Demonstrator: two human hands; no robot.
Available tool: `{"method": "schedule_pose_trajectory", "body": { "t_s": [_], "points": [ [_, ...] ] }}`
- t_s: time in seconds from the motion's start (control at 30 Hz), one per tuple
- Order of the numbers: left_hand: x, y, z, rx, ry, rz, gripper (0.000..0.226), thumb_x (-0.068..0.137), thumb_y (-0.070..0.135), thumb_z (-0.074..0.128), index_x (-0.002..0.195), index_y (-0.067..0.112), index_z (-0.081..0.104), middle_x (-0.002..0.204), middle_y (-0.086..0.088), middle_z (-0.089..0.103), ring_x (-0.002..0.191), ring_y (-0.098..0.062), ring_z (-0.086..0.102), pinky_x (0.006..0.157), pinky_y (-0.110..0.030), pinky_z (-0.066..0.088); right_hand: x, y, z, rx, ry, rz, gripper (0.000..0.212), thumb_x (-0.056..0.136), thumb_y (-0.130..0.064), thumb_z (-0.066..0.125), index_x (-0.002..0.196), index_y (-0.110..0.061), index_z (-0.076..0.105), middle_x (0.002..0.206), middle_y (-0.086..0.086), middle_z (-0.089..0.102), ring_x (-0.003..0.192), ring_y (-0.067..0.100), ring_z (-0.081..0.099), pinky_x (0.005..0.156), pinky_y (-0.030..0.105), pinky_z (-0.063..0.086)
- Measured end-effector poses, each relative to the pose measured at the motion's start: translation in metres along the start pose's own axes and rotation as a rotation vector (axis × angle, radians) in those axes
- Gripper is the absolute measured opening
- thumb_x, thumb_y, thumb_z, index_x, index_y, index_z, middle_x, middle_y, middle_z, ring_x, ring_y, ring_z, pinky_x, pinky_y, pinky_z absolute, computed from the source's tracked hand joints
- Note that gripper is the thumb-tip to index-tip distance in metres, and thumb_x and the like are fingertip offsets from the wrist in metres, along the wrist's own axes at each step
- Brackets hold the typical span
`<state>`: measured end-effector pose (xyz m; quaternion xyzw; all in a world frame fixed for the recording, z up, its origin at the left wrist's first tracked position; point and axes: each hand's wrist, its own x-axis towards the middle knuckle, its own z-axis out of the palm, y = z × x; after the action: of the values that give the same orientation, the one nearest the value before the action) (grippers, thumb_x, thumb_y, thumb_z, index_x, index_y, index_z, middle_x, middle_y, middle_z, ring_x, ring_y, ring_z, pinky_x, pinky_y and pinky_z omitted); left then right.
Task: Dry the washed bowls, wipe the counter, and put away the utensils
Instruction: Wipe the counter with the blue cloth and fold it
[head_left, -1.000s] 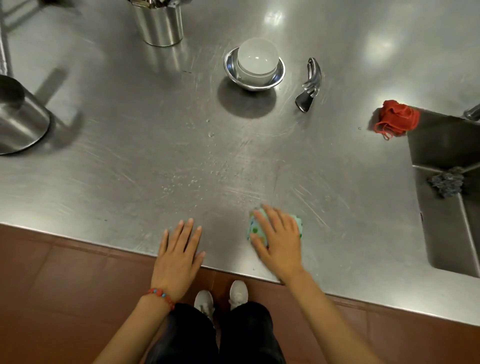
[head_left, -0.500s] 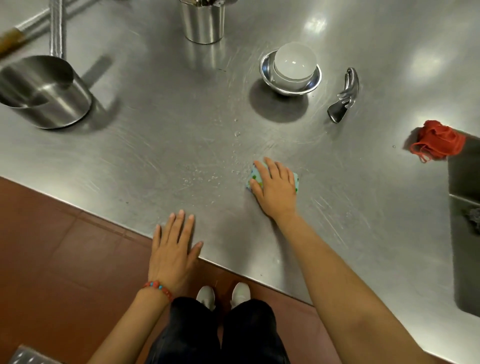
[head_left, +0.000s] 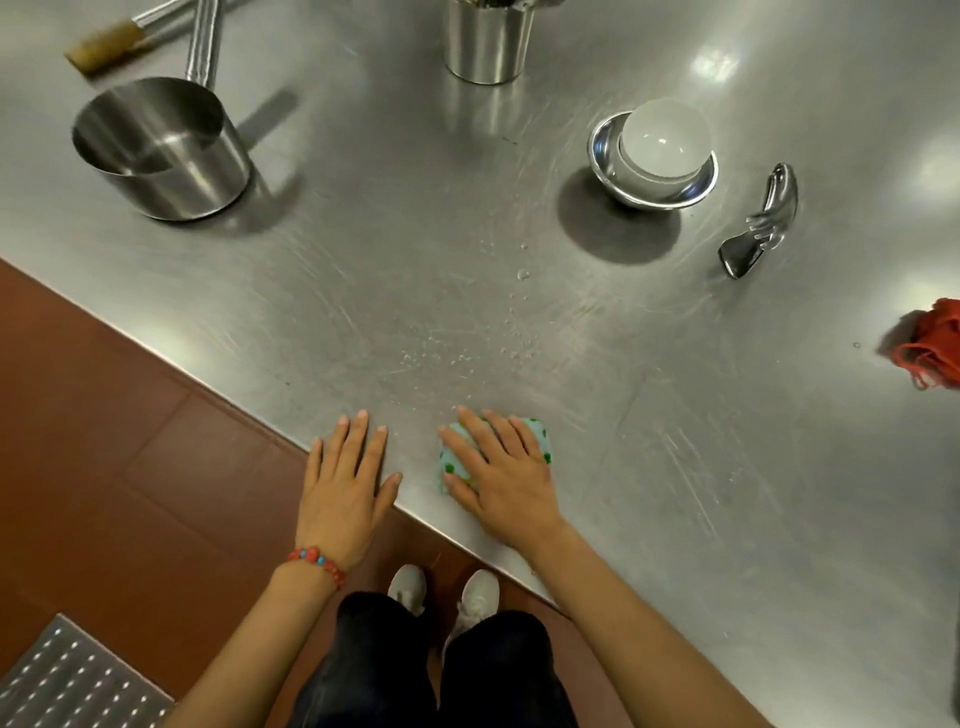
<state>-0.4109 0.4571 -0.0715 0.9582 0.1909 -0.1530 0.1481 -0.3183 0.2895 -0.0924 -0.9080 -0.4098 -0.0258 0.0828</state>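
While pressing: right hand (head_left: 506, 480) is lying flat, fingers straight, on the cloth (head_left: 540, 436).
Left hand (head_left: 345, 480): is resting open on the surface (head_left: 675, 415) edge.

red cloth (head_left: 932, 343) cut off at right edge, utensil holder (head_left: 488, 44) cropped at top, green cloth (head_left: 537, 441) mostly under right hand (head_left: 506, 480)

Single head-worn wide-angle view, looking steeply down and forward from above the person's own legs, close over the near edge of the steel surface (head_left: 649, 415), hands (head_left: 506, 480) at lower centre, surface edge running diagonally, floor at left
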Motion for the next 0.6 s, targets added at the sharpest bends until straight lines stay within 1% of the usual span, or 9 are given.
{"method": "schedule_pose_trajectory", "body": {
  "t_s": [0.07, 0.17, 0.23, 0.27, 0.33, 0.37, 0.4, 0.53, 0.6],
  "points": [
    [0.0, -0.001, 0.0, 0.01, -0.007, 0.001, 0.077, 0.094, 0.052, 0.005, 0.123, 0.002, 0.056, 0.132, -0.023, 0.052, 0.121, -0.043, 0.049, 0.094, -0.06, 0.04, 0.033, 0.02, -0.001, 0.014, -0.043, 0.032, 0.046, 0.088, -0.047, 0.042, 0.128, -0.027, 0.052, 0.134, 0.001, 0.055, 0.119, 0.024, 0.054, 0.104, 0.04, 0.037],
    [-0.001, -0.001, -0.004, 0.032, -0.004, 0.003, 0.077, 0.094, 0.051, 0.004, 0.122, 0.003, 0.058, 0.131, -0.023, 0.054, 0.119, -0.043, 0.051, 0.094, -0.059, 0.041, 0.093, 0.045, 0.0, 0.096, -0.106, 0.223, 0.05, 0.092, -0.045, 0.04, 0.139, -0.026, 0.037, 0.148, 0.005, 0.036, 0.134, 0.028, 0.034, 0.112, 0.041, 0.018],
    [-0.001, -0.001, -0.007, 0.039, -0.008, 0.015, 0.072, 0.095, 0.049, 0.01, 0.119, 0.003, 0.06, 0.128, -0.022, 0.056, 0.117, -0.042, 0.053, 0.092, -0.059, 0.043, 0.126, 0.055, 0.004, 0.106, -0.113, 0.319, 0.051, 0.094, -0.044, 0.038, 0.141, -0.026, 0.031, 0.152, 0.005, 0.028, 0.138, 0.029, 0.026, 0.113, 0.042, 0.012],
    [-0.001, -0.002, -0.009, 0.048, 0.007, 0.028, 0.063, 0.095, 0.047, 0.022, 0.118, 0.004, 0.06, 0.127, -0.021, 0.058, 0.115, -0.041, 0.055, 0.09, -0.058, 0.044, 0.137, 0.057, 0.005, 0.101, -0.106, 0.351, 0.052, 0.094, -0.043, 0.038, 0.142, -0.025, 0.031, 0.152, 0.005, 0.028, 0.138, 0.029, 0.025, 0.113, 0.042, 0.012],
    [0.002, -0.007, -0.009, 0.061, 0.083, 0.075, 0.046, 0.085, 0.036, 0.056, 0.117, 0.004, 0.061, 0.124, -0.021, 0.06, 0.113, -0.04, 0.057, 0.089, -0.058, 0.045, 0.144, 0.054, 0.007, 0.09, -0.077, 0.391, 0.051, 0.094, -0.042, 0.038, 0.141, -0.023, 0.033, 0.15, 0.006, 0.031, 0.136, 0.03, 0.028, 0.111, 0.042, 0.016],
    [0.004, -0.011, -0.01, 0.053, 0.097, 0.095, 0.049, 0.077, 0.032, 0.067, 0.116, 0.004, 0.061, 0.123, -0.02, 0.06, 0.112, -0.04, 0.058, 0.088, -0.058, 0.045, 0.142, 0.049, 0.007, 0.091, -0.057, 0.403, 0.05, 0.094, -0.041, 0.039, 0.14, -0.022, 0.034, 0.149, 0.007, 0.033, 0.134, 0.031, 0.031, 0.11, 0.042, 0.018],
    [0.006, -0.016, -0.011, 0.048, 0.103, 0.113, 0.051, 0.074, 0.032, 0.07, 0.116, 0.004, 0.062, 0.122, -0.02, 0.061, 0.111, -0.039, 0.059, 0.087, -0.057, 0.046, 0.136, 0.041, 0.007, 0.093, -0.036, 0.406, 0.05, 0.094, -0.04, 0.04, 0.139, -0.021, 0.036, 0.148, 0.008, 0.036, 0.131, 0.031, 0.034, 0.108, 0.042, 0.02],
    [0.021, -0.046, -0.027, 0.052, 0.079, 0.127, 0.052, 0.081, 0.038, 0.043, 0.115, 0.005, 0.063, 0.121, -0.019, 0.062, 0.11, -0.037, 0.06, 0.085, -0.054, 0.049, 0.098, -0.023, 0.008, 0.113, 0.007, 0.33, 0.048, 0.092, -0.041, 0.042, 0.134, -0.019, 0.044, 0.139, 0.01, 0.047, 0.121, 0.032, 0.047, 0.101, 0.043, 0.034],
    [0.031, -0.065, -0.035, 0.032, 0.092, 0.11, 0.056, 0.083, 0.041, 0.036, 0.117, 0.004, 0.061, 0.124, -0.019, 0.06, 0.113, -0.039, 0.058, 0.087, -0.055, 0.048, 0.079, -0.063, 0.014, 0.112, -0.026, 0.284, 0.048, 0.091, -0.044, 0.04, 0.135, -0.024, 0.043, 0.14, 0.006, 0.047, 0.124, 0.029, 0.047, 0.103, 0.041, 0.033]
  ]
}}
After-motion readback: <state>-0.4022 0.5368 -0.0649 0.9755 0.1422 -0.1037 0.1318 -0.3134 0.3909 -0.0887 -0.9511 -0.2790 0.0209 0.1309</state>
